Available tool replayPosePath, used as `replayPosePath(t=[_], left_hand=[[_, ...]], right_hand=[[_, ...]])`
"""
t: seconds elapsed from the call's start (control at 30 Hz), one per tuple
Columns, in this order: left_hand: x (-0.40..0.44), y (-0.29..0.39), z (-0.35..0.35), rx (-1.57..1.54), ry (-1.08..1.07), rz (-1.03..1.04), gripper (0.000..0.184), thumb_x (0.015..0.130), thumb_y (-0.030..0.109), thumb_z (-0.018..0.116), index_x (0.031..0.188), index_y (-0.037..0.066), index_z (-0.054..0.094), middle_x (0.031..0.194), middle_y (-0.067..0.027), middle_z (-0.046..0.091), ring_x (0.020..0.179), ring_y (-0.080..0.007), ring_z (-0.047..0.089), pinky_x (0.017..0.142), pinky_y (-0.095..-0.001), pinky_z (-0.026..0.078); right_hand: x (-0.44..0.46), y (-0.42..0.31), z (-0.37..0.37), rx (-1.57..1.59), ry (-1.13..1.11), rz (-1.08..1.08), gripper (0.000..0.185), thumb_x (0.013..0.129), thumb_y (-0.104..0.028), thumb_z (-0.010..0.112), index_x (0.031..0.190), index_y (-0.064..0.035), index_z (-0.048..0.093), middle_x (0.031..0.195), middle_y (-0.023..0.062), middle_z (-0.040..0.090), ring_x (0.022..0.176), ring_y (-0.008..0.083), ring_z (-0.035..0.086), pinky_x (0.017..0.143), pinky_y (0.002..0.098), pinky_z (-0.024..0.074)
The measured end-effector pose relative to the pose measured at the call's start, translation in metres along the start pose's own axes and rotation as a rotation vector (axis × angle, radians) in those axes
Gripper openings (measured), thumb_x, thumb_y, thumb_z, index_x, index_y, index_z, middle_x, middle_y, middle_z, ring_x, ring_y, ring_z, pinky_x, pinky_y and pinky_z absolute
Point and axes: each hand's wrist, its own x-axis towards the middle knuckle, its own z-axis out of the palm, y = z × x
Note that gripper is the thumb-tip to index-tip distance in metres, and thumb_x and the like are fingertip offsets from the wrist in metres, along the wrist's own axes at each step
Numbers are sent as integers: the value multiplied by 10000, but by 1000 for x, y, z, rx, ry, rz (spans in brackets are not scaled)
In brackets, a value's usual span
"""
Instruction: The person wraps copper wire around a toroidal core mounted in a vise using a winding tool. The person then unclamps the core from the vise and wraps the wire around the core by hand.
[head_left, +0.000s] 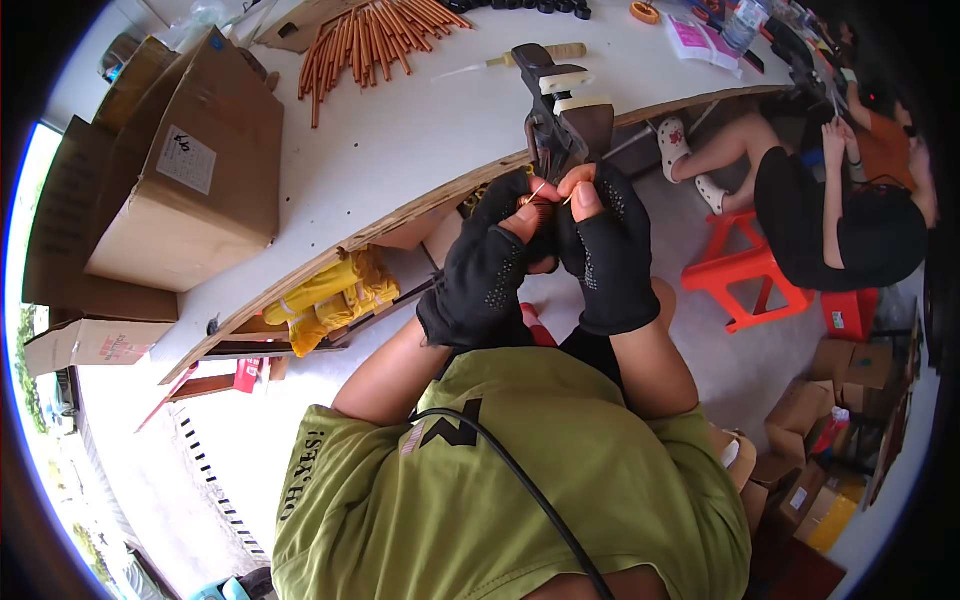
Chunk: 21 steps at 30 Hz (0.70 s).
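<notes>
Both my hands wear black fingerless gloves with grip dots. They are close together just below the table edge. My left hand [485,260] is closed on a small coil of copper-coloured wire [543,214], its thumb along the side. Opposite it, the thumb and finger of my right hand [612,250] pinch a thin wire end [568,200] beside the coil. Right above my fingertips, a dark metal clamp-like fixture [545,110] with pale pads stands at the table edge. The fingers partly hide the coil.
Many copper-coloured rods [365,45] lie fanned on the white table [400,140], near a light-handled tool [520,57]. A large cardboard box [200,150] stands at left. Yellow bundles [335,295] sit underneath. At right, another person sits near a red stool [745,265].
</notes>
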Motion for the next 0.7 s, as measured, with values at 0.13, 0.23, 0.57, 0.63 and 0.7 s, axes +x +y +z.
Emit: replayPosePath(t=[0.13,0.23,0.57,0.63,0.7], left_hand=[[-1,-6,1,-128,67,32,251,912,225,407,1066,38,472,773,-10,473,623,-74,413,547,-217,339],[1,-13,-4,-219,57,-12,243,911,236,418,1044,40,475,741,-4,467,591,-71,400,537,-217,331],[-5,-7,6,60,129,73,260,916,238,419,1056,24,467,744,-22,467,624,-95,436,550,-238,364],[-1,-17,-9,150,64,139,261,918,236,413,1067,25,454,758,-27,467,634,-99,439,558,-244,369],[-1,-13,-10,164,52,160,258,917,228,412,1076,27,443,764,-29,464,637,-102,437,567,-246,371]], right_hand=[[-7,22,-1,-62,-56,-185,197,888,-246,502,858,-53,471,655,-28,413,515,24,320,472,184,244],[-13,21,-4,-131,-105,-156,205,888,-247,500,848,-48,468,674,-24,417,517,31,322,474,195,243],[3,6,-6,-744,-154,-575,29,825,-54,525,834,-49,553,741,23,550,670,131,565,602,282,461],[9,13,-7,-623,-121,-467,52,814,-62,554,861,-43,560,798,36,565,701,134,567,644,281,460],[7,19,-5,-364,-60,-340,150,842,-143,559,925,-21,537,807,43,578,631,105,522,568,232,415]])
